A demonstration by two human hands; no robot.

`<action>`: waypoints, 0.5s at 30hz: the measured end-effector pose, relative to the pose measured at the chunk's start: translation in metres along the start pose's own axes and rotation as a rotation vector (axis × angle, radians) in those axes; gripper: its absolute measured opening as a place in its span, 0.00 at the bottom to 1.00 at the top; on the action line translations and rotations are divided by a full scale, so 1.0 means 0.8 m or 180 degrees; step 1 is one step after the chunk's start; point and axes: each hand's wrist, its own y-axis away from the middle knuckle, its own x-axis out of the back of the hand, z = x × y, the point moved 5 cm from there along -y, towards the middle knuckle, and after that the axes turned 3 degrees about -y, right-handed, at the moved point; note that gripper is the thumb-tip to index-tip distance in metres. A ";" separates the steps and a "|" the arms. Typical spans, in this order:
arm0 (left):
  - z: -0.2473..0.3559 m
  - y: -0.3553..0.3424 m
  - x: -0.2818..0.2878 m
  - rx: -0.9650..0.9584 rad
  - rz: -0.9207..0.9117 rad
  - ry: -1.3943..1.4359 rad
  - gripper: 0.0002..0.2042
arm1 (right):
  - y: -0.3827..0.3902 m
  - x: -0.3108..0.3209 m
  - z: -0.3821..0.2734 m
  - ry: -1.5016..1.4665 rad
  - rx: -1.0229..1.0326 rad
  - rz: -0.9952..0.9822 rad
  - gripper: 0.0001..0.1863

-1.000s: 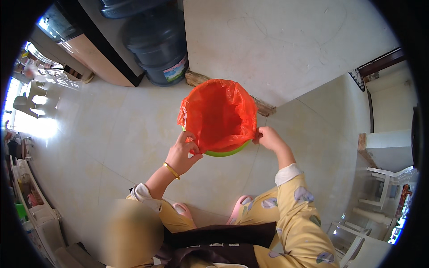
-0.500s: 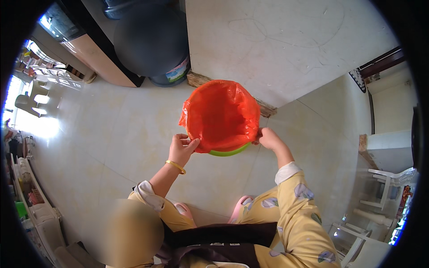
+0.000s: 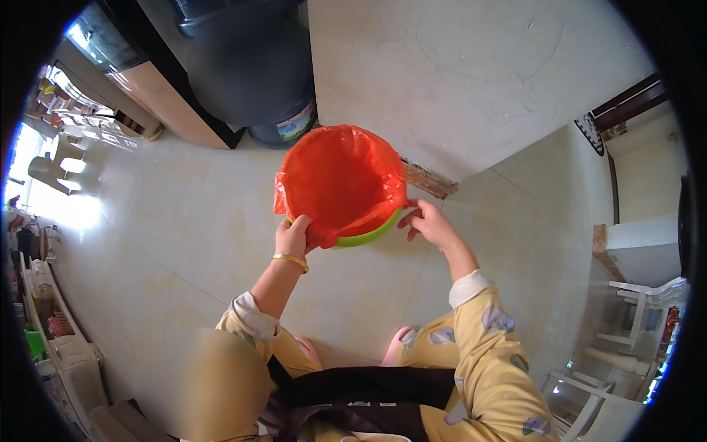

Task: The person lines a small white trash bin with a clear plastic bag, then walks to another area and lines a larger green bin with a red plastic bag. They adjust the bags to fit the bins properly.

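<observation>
A green trash bin [image 3: 362, 239] is held up in front of me, lined with a red plastic bag [image 3: 339, 173]. The bag covers most of the rim; green shows along the near right side. My left hand [image 3: 292, 234] grips the near left rim, thumb over the bag's edge and the other fingers partly hidden. Beside the right rim, my right hand [image 3: 427, 222] has its fingers apart and bent, with a fingertip at the bag's edge. A gold bangle [image 3: 292, 261] circles my left wrist.
Beyond the bin stands a white wall block [image 3: 471, 81] with a chipped base. Dark water jugs [image 3: 291, 125] and a pinkish cabinet [image 3: 173, 99] are at far left. White chairs [image 3: 637, 302] stand at right, a grey stool [image 3: 55, 168] at left. Pale tiles [image 3: 169, 228] cover the floor.
The bin with its bag has shifted left and slightly away from me. My left hand now wraps the rim more fully. My right hand has loosened its pinch and spread its fingers.
</observation>
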 end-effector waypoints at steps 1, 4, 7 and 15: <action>0.006 0.004 0.003 -0.0075 0.0116 0.0074 0.13 | -0.001 0.000 -0.012 0.0328 0.0481 0.0340 0.13; 0.020 0.009 0.013 -0.0533 0.0157 0.0173 0.11 | 0.011 -0.021 -0.060 0.1121 0.1685 0.1051 0.14; 0.029 0.011 0.022 -0.0852 0.0200 0.0272 0.09 | 0.043 -0.066 -0.118 0.1935 0.3180 0.1036 0.16; 0.047 0.028 0.016 -0.0967 0.0159 0.0500 0.09 | 0.050 -0.101 -0.122 0.2802 0.3539 0.1056 0.08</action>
